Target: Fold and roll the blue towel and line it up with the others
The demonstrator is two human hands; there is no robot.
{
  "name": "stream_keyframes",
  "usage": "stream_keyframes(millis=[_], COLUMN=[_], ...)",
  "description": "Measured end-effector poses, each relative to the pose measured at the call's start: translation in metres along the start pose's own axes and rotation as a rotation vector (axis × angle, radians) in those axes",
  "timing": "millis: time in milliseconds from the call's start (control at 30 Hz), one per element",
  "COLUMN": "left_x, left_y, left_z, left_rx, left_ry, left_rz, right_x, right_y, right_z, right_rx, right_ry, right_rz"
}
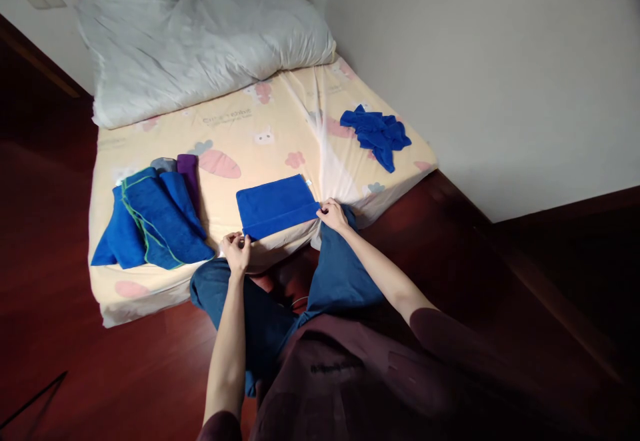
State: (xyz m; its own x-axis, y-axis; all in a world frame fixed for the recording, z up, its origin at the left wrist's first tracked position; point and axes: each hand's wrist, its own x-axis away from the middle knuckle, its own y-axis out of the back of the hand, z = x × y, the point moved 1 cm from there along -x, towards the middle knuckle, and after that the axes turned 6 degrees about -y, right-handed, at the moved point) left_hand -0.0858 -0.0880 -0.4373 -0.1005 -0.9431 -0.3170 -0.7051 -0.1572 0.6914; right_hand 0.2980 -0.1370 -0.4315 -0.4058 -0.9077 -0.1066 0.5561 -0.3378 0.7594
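Note:
A blue towel (pixel 278 202) lies flat near the front edge of the bed, its near edge turned over in a narrow strip. My left hand (pixel 236 250) pinches the towel's near left corner. At the near right corner, my right hand (pixel 332 214) has its fingers closed on the folded edge. A small white tag shows at the towel's far right corner. Left of my left hand lies a pile of blue cloths (pixel 155 221), one with green edging. A crumpled blue cloth (pixel 377 134) rests on the right side of the bed.
The bed (pixel 280 134) has a pale yellow sheet with carrot and rabbit prints. Grey and purple rolled cloths (pixel 188 178) lie behind the blue pile. A white quilt (pixel 210 41) covers the bed's far end. A wall (pixel 480 81) stands on the right.

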Motion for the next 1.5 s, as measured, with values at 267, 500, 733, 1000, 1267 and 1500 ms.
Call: stream_keyframes(millis=[267, 500, 733, 1000, 1267, 1500], left_x=[0.001, 0.002, 0.002, 0.004, 0.002, 0.000], left_y=[-0.002, -0.003, 0.005, 0.001, -0.005, -0.005], left_z=[0.005, 0.006, -0.007, -0.011, -0.001, -0.003], left_rx=[-0.010, -0.027, 0.013, 0.043, 0.037, -0.021], left_ry=[-0.030, -0.031, -0.256, -0.413, -0.344, -0.308], left_rz=[-0.029, -0.038, -0.044, 0.101, 0.218, 0.244], right_x=[-0.001, -0.001, 0.007, 0.013, 0.007, 0.005], right_y=[-0.001, -0.002, 0.011, 0.013, 0.004, 0.003], right_z=[-0.002, -0.002, 0.009, 0.016, 0.010, 0.012], right_rx=[-0.013, 0.028, -0.011, 0.004, 0.131, 0.155], right_ry=[0.006, 0.000, 0.181, 0.368, 0.305, 0.273], right_rz=[-0.002, 0.012, -0.082, 0.036, 0.193, 0.219])
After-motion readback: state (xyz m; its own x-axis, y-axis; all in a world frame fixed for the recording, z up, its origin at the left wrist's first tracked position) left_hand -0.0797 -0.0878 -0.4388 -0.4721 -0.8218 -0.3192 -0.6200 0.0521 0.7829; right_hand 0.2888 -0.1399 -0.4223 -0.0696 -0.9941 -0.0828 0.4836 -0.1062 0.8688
